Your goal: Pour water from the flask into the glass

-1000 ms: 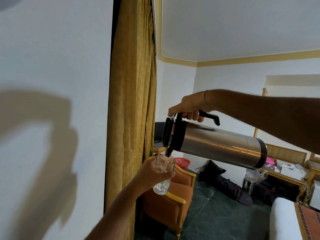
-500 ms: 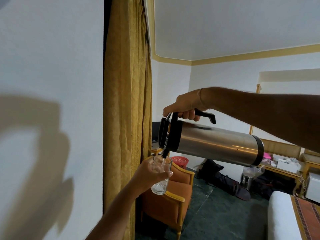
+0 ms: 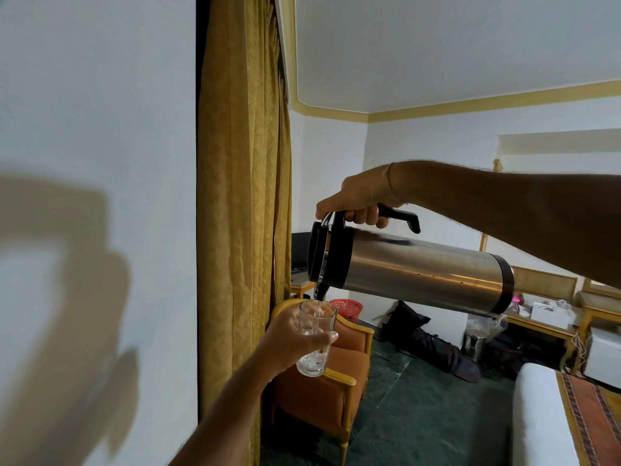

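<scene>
Little had moved: right hand stayed clenched on the heavy flask handle, left hand wrapped the fragile glass at six o'clock.

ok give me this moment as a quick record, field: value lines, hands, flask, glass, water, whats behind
left hand: wrapped around the glass, holding it upright in the air
right hand: gripping the flask's black handle from above
flask: steel body, black top, tipped nearly level, spout end lowest
glass: clear, directly under the spout
water: thin stream falling into the glass, a little collected at the bottom
below the glass: orange armchair with wooden arms
beside: yellow curtain
</scene>
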The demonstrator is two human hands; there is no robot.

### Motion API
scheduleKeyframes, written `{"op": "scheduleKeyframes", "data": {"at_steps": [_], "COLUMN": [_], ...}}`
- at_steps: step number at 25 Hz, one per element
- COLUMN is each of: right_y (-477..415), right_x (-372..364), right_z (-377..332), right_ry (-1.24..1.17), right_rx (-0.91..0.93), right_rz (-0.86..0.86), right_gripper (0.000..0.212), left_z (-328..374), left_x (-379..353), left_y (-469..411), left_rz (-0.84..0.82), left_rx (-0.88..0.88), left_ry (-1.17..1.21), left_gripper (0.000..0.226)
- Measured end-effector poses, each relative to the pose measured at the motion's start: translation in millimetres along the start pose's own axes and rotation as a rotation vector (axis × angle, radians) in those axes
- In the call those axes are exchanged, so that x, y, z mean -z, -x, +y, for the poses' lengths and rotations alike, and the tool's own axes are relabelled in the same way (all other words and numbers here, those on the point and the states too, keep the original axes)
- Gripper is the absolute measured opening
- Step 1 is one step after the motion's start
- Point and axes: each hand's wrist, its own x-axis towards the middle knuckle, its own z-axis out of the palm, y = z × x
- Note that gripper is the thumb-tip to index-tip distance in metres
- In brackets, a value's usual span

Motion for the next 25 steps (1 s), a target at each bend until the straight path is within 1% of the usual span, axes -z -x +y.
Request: {"op": "scheduleKeyframes", "data": {"at_steps": [3, 8, 11, 16, 19, 25], "right_y": [0, 1, 1, 2, 1, 1], "right_x": [0, -1, -2, -1, -2, -2], "right_z": [1, 1, -1, 0, 1, 1], "right_ry": [-0.010, -0.010, 0.002, -0.011, -0.024, -0.045], "right_rx": [0.001, -0.003, -0.003, -0.005, -0.007, -0.003], "right_rz": [0.001, -0.009, -0.010, -0.017, -0.018, -0.034], "right_gripper": [0.061, 0.063, 0.061, 0.062, 0.059, 0.059], "left_z": [-2, -4, -4, -5, -8, -13], "left_x": [-1, -2, -2, -2, -2, -2], "left_y": [1, 5, 5, 5, 5, 3], "left_rz": [0.015, 0.016, 0.017, 0.010, 0.008, 0.002], "left_rx": [0.021, 0.027, 0.031, 0.042, 0.066, 0.098], "left_ry": [0.012, -0.008, -0.005, -0.025, -0.009, -0.002], "left_gripper": [0.051, 0.048, 0.054, 0.056, 0.060, 0.061]}}
